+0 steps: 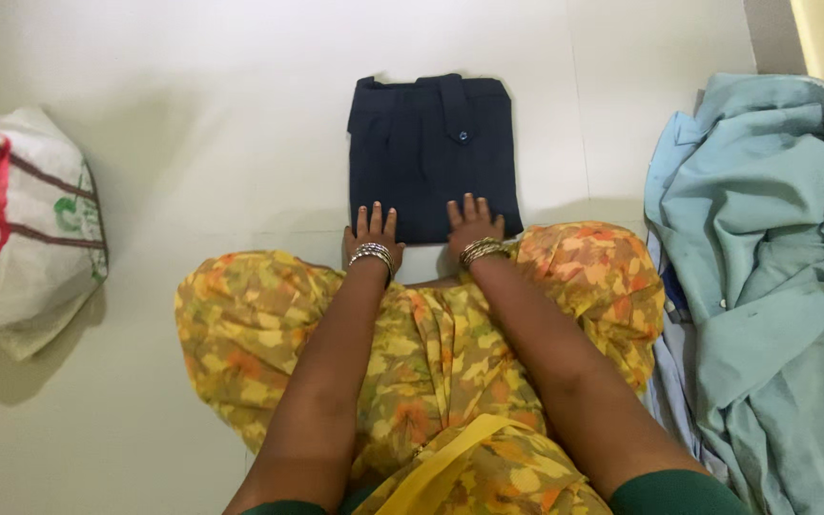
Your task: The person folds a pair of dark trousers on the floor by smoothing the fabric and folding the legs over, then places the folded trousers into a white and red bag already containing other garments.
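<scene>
Folded navy trousers (pixel 433 157) flat on the floor (pixel 193 143), just ahead of the knees. Left hand (pixel 374 235) and right hand (pixel 474 227) open, palms pressing the near edge. Uneven pressure could likely skew the fold. Blue pile (pixel 765 267) to the right, sack (pixel 21 229) left.

One view only, head-mounted, looking almost straight down from above the seated person onto the pale floor (pixel 193 114). It faces forward past the knees, near enough that both forearms fill the lower frame. The left hand (pixel 372 234) and right hand (pixel 474 227) sit mid-frame. The floor's far edge stays out of view; no second view overlaps.
</scene>
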